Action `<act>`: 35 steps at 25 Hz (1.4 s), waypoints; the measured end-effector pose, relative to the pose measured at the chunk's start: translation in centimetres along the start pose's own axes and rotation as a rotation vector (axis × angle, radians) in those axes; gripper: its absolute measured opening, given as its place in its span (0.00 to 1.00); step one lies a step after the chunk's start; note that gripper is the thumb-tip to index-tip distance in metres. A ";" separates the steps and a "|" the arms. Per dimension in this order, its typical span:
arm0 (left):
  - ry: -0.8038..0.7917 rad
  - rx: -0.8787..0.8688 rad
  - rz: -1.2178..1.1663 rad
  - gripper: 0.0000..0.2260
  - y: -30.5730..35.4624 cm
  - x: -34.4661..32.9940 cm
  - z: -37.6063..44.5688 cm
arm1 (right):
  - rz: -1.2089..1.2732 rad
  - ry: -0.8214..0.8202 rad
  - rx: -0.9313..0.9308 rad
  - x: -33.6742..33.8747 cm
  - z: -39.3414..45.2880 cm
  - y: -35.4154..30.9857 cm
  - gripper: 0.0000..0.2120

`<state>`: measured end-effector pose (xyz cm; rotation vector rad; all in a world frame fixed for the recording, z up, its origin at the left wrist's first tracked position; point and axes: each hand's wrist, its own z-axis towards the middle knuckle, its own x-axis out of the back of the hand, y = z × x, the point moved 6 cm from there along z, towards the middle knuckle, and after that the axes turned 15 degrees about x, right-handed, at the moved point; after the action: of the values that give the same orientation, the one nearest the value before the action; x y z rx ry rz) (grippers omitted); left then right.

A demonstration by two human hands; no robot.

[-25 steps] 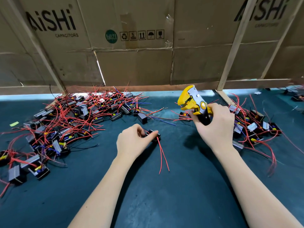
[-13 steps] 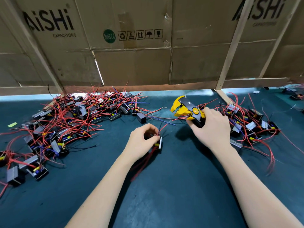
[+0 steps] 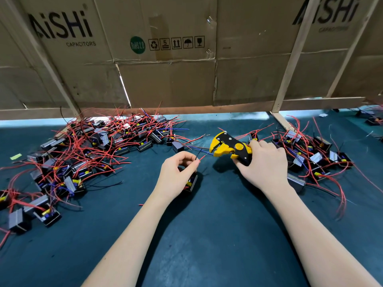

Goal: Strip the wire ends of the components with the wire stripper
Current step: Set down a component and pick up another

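My left hand (image 3: 176, 172) grips a small black boxy component (image 3: 191, 181) just above the dark teal tabletop (image 3: 207, 235), pinching its thin red wire (image 3: 202, 157). My right hand (image 3: 263, 162) clasps the yellow-and-black wire stripper (image 3: 230, 148), jaws apart, near the wire's tip.

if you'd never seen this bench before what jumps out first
The yellow and black wire stripper in the right hand, mid-table with its jaws open toward the left. Facing it, the left hand pinches a red wire of a small black component. Then the tangled piles of red-wired components: a big one at left, a smaller one at right.
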<state>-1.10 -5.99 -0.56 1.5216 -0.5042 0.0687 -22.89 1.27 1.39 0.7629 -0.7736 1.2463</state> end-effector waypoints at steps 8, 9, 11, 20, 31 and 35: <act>0.010 -0.027 0.015 0.05 0.0 -0.3 0.0 | -0.003 0.010 0.087 0.7 0.2 -1.6 0.23; 0.009 -0.033 0.022 0.06 0.0 -0.3 0.0 | 0.004 0.013 0.091 0.7 0.2 -1.8 0.23; 0.009 -0.038 0.030 0.06 0.1 -0.2 -0.1 | 0.016 0.011 0.100 0.8 0.2 -2.0 0.22; -0.016 -0.045 0.031 0.06 0.4 -0.3 -0.4 | 0.089 -0.063 0.069 0.6 0.2 -1.8 0.20; -0.120 -0.094 -0.054 0.10 0.7 -0.5 -0.6 | 0.019 0.013 -0.110 -0.1 -0.3 0.0 0.23; -0.139 -0.121 0.001 0.09 0.8 -1.0 -0.8 | 0.038 -0.003 -0.064 -0.5 -0.2 -0.2 0.23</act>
<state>-2.04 -4.92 -0.12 1.4135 -0.6094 -0.0668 -22.75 1.10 0.84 0.7010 -0.8305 1.2491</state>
